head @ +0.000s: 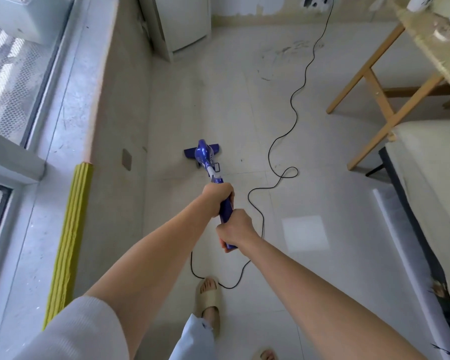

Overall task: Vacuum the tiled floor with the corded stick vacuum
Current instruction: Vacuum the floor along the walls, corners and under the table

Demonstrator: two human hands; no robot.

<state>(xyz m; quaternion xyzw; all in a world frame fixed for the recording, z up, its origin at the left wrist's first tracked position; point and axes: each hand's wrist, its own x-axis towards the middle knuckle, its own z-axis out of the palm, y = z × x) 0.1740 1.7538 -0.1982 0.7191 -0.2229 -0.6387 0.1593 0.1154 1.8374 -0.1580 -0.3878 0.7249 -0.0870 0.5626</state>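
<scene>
Hands grip the blue stick vacuum (208, 158) one above the other on its handle: the left hand (217, 197) is wrapped round the upper shaft farther from the body, and the right hand (233, 228) is closed round the end of the handle, nearer the person. Its floor head (190, 152) lies flat on the pale tiled floor (309, 178), a little way out from the low wall under the window (8, 81) on the left. A black power cord (291, 105) snakes from the wall socket (315, 1) at the top of the view (partly cut off by the frame edge) across the tiles in loose curves, loops just beside the beige slipper (209, 300) on the forward foot, and runs up toward the handle. A yellow ribbed strip (72, 242) lines the ledge edge at left. At right stand the wooden legs of a counter (374, 84) and, below them, the corner of a bed (431, 178). A white cabinet (182, 22) stands against the far wall.
</scene>
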